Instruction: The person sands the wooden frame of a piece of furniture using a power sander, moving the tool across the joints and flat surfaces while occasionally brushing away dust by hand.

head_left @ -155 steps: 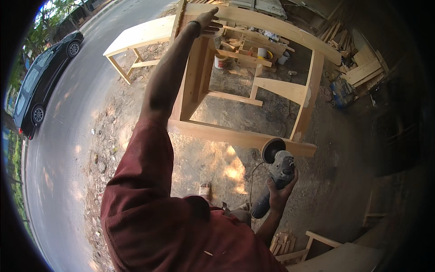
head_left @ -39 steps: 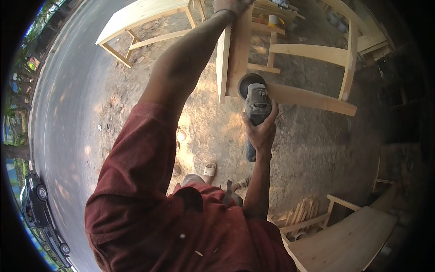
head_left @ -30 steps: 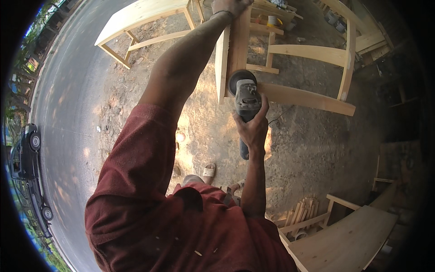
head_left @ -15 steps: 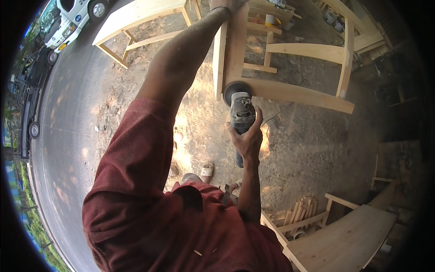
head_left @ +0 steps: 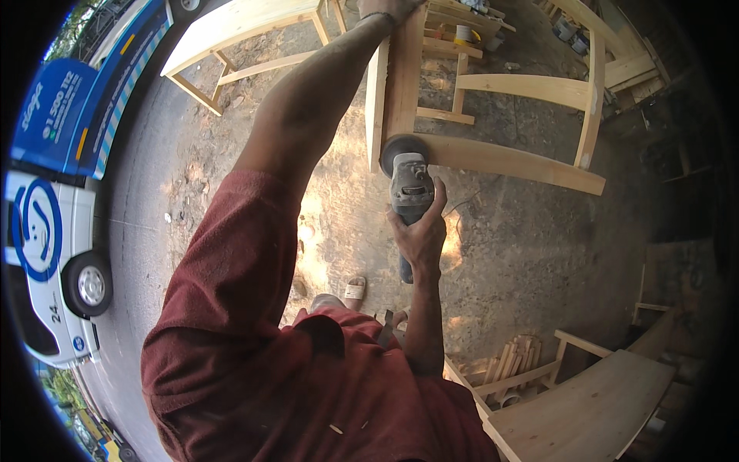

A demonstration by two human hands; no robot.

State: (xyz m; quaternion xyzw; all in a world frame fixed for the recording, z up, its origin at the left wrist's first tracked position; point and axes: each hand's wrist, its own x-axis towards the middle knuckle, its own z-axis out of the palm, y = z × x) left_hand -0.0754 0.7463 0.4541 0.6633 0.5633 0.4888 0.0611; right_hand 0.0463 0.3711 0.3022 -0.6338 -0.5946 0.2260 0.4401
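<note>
My right hand (head_left: 421, 235) grips a grey angle grinder (head_left: 409, 181); its round disc meets the lower corner of a pale wooden frame (head_left: 500, 158) that stands on the dirt ground. My left arm, in a dark red sleeve, stretches up to the frame's top, where my left hand (head_left: 389, 8) rests on the upright post (head_left: 404, 77). Most of that hand is cut off by the picture's upper edge.
A second wooden frame (head_left: 231, 31) stands at the upper left beside a road. A white and blue vehicle (head_left: 54, 231) passes at the left. A flat wooden panel (head_left: 593, 408) and stacked offcuts (head_left: 508, 362) lie at the lower right. Paint tins (head_left: 463, 35) sit behind the frame.
The grinder has moved up and left from mid-air until its disc reaches the frame's lower corner. A white and blue vehicle has come into view on the road at the left.
</note>
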